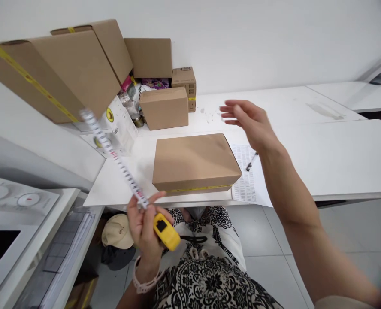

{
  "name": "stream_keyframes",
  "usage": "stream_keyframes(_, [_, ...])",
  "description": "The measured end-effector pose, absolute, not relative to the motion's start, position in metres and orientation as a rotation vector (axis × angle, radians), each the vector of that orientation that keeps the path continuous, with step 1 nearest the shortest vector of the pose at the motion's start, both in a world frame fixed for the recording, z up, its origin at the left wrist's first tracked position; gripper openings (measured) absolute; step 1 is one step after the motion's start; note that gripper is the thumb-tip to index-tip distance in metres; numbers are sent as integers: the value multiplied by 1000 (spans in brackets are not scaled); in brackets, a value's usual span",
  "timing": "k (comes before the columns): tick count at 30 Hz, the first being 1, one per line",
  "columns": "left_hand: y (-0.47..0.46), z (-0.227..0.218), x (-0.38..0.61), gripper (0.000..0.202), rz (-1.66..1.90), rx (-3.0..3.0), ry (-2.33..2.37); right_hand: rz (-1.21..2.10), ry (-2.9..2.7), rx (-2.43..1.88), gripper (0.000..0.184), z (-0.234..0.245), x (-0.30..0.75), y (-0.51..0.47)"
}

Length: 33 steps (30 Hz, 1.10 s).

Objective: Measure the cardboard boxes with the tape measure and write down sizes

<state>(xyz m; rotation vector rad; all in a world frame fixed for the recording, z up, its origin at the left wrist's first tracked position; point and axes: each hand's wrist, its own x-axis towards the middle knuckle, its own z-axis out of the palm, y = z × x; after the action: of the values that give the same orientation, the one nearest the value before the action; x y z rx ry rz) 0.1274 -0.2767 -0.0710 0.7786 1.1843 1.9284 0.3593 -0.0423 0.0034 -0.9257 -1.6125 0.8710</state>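
Observation:
My left hand (143,227) is closed around a yellow tape measure (166,231), held low in front of my body. Its white blade (113,154) sticks out up and to the left, past the table's front corner. A closed brown cardboard box (193,161) with a strip of yellow tape along its front lies on the white table (322,154) just ahead. My right hand (250,122) hovers above the table behind the box's right end, fingers spread and empty, slightly blurred.
A printed sheet (246,180) and a pen (251,162) lie right of the box. Several cardboard boxes (164,107) and packets are stacked at the back left. A white appliance (13,223) stands at the left, and a beige cap (116,231) lies below the table.

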Motion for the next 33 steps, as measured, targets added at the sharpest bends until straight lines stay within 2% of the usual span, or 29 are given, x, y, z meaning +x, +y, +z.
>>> stream_keyframes(2, [-275, -89, 103, 33, 2011, 747, 1333, 744, -1482, -1024, 35, -22, 384, -75])
stream_keyframes(5, [-269, -125, 79, 39, 1928, 605, 1428, 715, -1318, -1178, 30, -88, 408, -120])
stream_keyframes(8, [-264, -153, 75, 45, 1824, 514, 1426, 874, -1389, -1278, 42, -147, 412, -153])
stream_keyframes(10, [-260, -160, 78, 47, 1772, 505, 1412, 941, -1514, -1296, 53, -165, 408, -167])
stream_keyframes(13, [-259, -143, 83, 46, 1752, 524, 1394, 984, -1653, -1225, 61, -157, 399, -178])
stream_keyframes(17, [-261, -84, 82, 43, 1771, 680, 1314, 895, -1652, -1167, 68, -108, 400, -180])
stream_keyframes(21, [-245, -42, 75, 41, 1768, 778, 1270, 757, -1643, -1140, 59, -73, 399, -166])
stream_keyframes(26, [-219, -43, 71, 42, 1742, 765, 1231, 701, -1597, -1125, 42, -78, 386, -145])
stream_keyframes(31, [-252, -32, 100, 32, 1930, 926, 1286, 577, -1563, -1124, 40, -82, 381, -144])
stream_keyframes(33, [-272, -26, 120, 28, 1759, 935, 1194, 455, -1541, -1109, 36, -73, 381, -144])
